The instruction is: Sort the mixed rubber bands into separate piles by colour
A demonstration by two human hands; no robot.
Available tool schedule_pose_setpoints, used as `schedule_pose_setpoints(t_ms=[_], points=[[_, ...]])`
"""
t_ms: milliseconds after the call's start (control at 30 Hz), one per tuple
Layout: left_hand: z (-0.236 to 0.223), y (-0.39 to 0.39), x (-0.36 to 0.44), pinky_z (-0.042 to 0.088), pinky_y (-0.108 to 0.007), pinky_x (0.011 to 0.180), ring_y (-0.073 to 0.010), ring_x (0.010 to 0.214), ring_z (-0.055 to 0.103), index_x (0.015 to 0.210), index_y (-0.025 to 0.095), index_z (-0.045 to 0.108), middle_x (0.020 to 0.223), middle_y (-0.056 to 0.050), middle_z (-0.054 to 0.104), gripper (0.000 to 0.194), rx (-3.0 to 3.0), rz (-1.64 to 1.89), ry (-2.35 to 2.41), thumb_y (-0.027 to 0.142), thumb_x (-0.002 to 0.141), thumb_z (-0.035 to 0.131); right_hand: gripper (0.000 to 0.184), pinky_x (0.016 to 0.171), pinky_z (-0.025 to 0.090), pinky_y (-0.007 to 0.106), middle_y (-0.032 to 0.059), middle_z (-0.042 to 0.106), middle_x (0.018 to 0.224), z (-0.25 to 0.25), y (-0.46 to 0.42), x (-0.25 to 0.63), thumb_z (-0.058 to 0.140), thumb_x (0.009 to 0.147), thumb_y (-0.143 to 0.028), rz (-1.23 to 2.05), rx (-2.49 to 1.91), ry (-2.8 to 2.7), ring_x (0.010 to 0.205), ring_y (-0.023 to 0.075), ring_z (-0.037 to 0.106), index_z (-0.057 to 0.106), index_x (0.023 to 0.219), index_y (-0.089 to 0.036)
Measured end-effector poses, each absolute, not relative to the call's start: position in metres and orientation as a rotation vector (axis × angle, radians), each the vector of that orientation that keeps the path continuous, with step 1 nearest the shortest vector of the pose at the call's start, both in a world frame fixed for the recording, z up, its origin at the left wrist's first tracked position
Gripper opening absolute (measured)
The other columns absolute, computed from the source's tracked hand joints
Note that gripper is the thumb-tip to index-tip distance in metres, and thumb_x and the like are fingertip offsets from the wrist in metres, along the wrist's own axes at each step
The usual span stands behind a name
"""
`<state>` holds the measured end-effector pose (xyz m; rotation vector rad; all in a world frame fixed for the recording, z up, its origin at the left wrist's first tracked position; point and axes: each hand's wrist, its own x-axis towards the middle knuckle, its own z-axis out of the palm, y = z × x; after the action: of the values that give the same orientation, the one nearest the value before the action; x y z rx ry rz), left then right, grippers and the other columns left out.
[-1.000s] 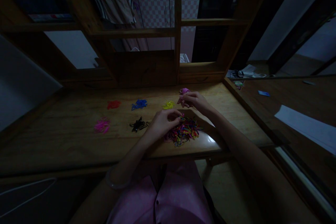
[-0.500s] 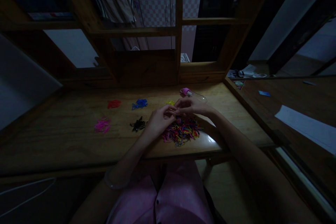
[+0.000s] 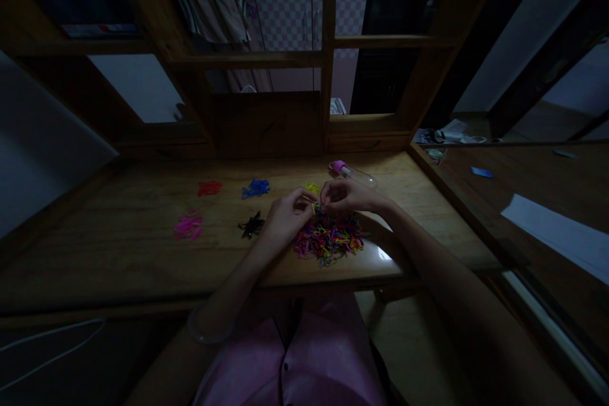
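Observation:
Over a mixed heap of coloured rubber bands, both my hands meet with their fingertips close together. My left hand is closed in a pinch, with a bit of yellow rubber band showing at its fingertips. Thumb and fingers of my right hand are pinched too; what they grip is too small and dark to make out. Just behind the hands lies a small yellow pile. Single-colour piles spread to the left: black, blue, red and pink.
A clear bottle with a pink top lies behind my right hand. The wooden desk has a shelf frame along its back. On the surface to the right are a white paper sheet and a blue card.
My fingertips have drawn slightly apart, and the yellow band at my left fingertips shows more. The whole view has shifted a little; the piles look the same.

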<state>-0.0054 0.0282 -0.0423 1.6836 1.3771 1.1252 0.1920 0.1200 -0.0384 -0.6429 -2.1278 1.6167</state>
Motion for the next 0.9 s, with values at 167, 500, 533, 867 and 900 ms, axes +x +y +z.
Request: schedule_pose_setpoints(t_ms=[167, 500, 533, 867, 900], points=[[-0.040, 0.029, -0.002, 0.056, -0.025, 0.070, -0.0152, 0.078, 0.069, 0.095, 0.016, 0.065, 0.085, -0.005, 0.069, 0.017, 1.587, 1.172, 1.326, 0.015, 0.077, 0.062, 0.030, 0.061, 0.048, 0.025, 0.0020, 0.067, 0.080, -0.041, 0.121, 0.191, 0.078, 0.071, -0.037, 1.601, -0.679, -2.138, 0.069, 0.0124, 0.061, 0.064, 0.089, -0.017], [-0.033, 0.022, 0.014, 0.058, -0.026, 0.067, -0.0164, 0.076, 0.071, 0.101, 0.017, 0.065, 0.085, -0.006, 0.072, 0.022, 1.554, 1.181, 1.380, 0.013, 0.080, 0.060, 0.021, 0.062, 0.046, 0.025, 0.0021, 0.066, 0.079, -0.038, 0.120, 0.192, 0.074, 0.072, -0.030, 1.582, -0.731, -2.069, 0.068, 0.0119, 0.060, 0.064, 0.086, -0.017], [-0.033, 0.022, 0.013, 0.057, -0.026, 0.067, -0.0161, 0.075, 0.070, 0.101, 0.017, 0.065, 0.084, -0.006, 0.072, 0.023, 1.556, 1.190, 1.384, 0.013, 0.080, 0.060, 0.020, 0.062, 0.046, 0.025, 0.0021, 0.067, 0.079, -0.038, 0.120, 0.192, 0.073, 0.073, -0.029, 1.585, -0.729, -2.056, 0.068, 0.0119, 0.060, 0.064, 0.086, -0.017], [-0.034, 0.024, 0.007, 0.057, -0.028, 0.071, -0.0192, 0.080, 0.071, 0.095, 0.016, 0.070, 0.085, -0.006, 0.074, 0.017, 1.629, 1.202, 1.385, 0.018, 0.079, 0.064, 0.021, 0.062, 0.046, 0.025, 0.0021, 0.067, 0.079, -0.041, 0.119, 0.192, 0.069, 0.074, -0.026, 1.647, -0.694, -2.047, 0.067, 0.0123, 0.061, 0.062, 0.092, -0.017], [-0.033, 0.024, 0.007, 0.057, -0.028, 0.071, -0.0198, 0.081, 0.071, 0.095, 0.016, 0.070, 0.087, -0.007, 0.074, 0.017, 1.651, 1.191, 1.394, 0.018, 0.079, 0.064, 0.021, 0.062, 0.046, 0.026, 0.0022, 0.067, 0.079, -0.040, 0.119, 0.192, 0.069, 0.074, -0.026, 1.651, -0.699, -2.048, 0.067, 0.0124, 0.061, 0.062, 0.092, -0.017]])
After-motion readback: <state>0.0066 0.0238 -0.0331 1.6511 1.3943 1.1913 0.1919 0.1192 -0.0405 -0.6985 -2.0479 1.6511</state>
